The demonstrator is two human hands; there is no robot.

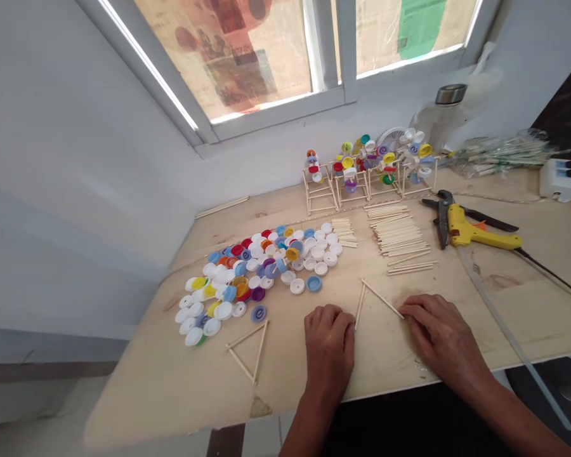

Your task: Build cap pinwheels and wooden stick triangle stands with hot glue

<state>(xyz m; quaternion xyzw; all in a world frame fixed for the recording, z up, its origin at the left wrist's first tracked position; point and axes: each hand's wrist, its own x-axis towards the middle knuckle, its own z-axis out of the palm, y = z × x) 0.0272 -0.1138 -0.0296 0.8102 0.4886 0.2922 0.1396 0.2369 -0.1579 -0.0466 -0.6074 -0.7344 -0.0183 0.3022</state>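
A stick triangle [261,351] lies at near left on the table [147,393]. The left hand [330,346] rests knuckles up, fingers curled, grip unclear, beside a V of sticks [383,298]; the right hand [440,330] points leftward, palm down, fingertips at the V's right end, any pinch hidden.

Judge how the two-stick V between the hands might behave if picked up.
The V looks light, being just two thin sticks. Both seem stiff, as they lie straight. The corner may give way, since only the tips meet.
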